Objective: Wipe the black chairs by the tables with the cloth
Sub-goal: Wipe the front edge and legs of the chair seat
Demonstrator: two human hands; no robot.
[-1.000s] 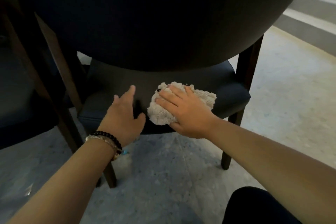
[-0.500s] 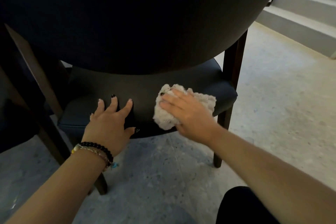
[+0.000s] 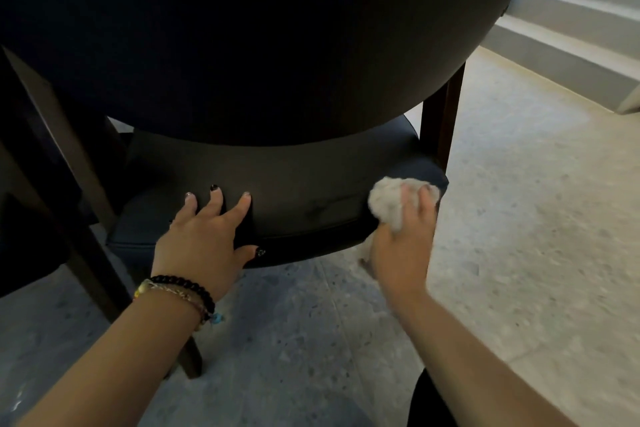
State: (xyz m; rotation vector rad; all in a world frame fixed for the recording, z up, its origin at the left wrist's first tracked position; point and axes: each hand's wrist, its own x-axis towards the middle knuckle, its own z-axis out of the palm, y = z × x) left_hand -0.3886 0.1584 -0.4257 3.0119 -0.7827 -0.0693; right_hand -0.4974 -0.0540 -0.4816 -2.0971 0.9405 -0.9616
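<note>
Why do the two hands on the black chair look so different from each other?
The left hand lies flat with fingers spread on the black padded chair seat, while the right hand holds the fluffy white cloth at the seat's right corner. The left hand holds nothing; the right has the cloth. The left wrist wears beaded bracelets; the right wrist is bare. Both touch the same seat.

A black chair [image 3: 298, 180] with dark wooden legs is standing upright on the floor, its rounded backrest facing the camera; a crumpled off-white cloth [image 3: 389, 201] is lying bunched against the seat's right rear corner.
</note>
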